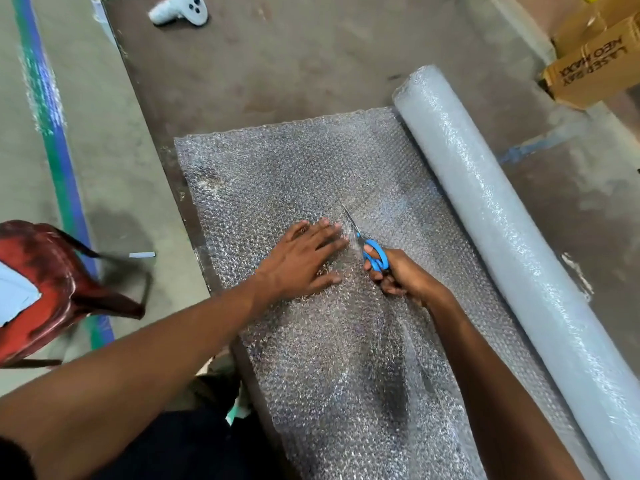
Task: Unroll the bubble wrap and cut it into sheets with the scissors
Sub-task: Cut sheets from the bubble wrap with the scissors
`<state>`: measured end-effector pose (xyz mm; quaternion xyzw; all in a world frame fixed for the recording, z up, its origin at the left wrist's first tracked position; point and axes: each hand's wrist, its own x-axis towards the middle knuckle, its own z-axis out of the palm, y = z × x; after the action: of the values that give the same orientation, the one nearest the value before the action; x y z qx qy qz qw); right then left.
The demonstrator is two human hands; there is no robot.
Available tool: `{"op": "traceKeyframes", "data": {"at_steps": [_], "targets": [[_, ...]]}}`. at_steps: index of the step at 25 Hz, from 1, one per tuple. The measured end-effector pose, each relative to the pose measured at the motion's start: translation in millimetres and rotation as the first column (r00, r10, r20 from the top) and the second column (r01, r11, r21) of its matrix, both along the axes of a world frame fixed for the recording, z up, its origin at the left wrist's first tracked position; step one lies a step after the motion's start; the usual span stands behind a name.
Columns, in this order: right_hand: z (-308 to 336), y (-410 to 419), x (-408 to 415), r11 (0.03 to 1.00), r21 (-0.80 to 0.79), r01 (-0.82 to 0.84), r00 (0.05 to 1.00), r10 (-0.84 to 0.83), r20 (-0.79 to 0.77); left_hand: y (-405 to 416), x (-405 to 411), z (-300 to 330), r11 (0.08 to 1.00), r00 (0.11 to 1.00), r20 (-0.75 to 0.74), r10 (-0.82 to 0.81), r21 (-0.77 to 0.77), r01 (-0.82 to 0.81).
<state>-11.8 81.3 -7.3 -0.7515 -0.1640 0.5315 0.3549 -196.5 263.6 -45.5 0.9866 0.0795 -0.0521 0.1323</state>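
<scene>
Left hand (304,259) flat, fingers spread, pressing the unrolled bubble wrap sheet (294,168); right hand (398,275) curled through the blue handles of the scissors (367,245), blades slightly parted, tips pointing toward desk's far edge. Dark desk (277,64) carries all. Sheet covers near-left part of desk, reaching its left edge. Bubble wrap roll (502,220) lies along sheet's right side. Cardboard box (595,71) by far-right corner. White controller (180,10) at far edge. Red chair (45,289) on floor, left.
</scene>
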Motion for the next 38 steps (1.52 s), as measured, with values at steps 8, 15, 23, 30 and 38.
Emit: {"op": "traceKeyframes", "data": {"at_steps": [8, 15, 23, 30, 38], "targets": [[-2, 21, 1, 0.998, 0.006, 0.056, 0.998, -0.056, -0.016, 5, -5, -15, 0.998, 0.998, -0.003, -0.061, 0.007, 0.061], [-1, 50, 11, 0.999, 0.03, 0.032, 0.999, -0.032, 0.0, 7, -7, -13, 0.997, 0.997, 0.0, -0.077, -0.004, 0.077], [1, 90, 21, 0.999, 0.037, 0.023, 1.0, -0.023, -0.002, 21, 1, -5, 0.99, 0.99, -0.038, -0.136, -0.036, 0.135], [3, 112, 17, 0.997, 0.063, 0.039, 0.999, -0.038, -0.006, 46, 7, 4, 0.99, 0.991, 0.066, -0.118, -0.069, 0.123], [1, 121, 21, 0.998, 0.04, 0.05, 0.999, -0.049, -0.016, 126, 44, -10, 0.999, 0.998, 0.054, 0.025, 0.038, -0.027]]}}
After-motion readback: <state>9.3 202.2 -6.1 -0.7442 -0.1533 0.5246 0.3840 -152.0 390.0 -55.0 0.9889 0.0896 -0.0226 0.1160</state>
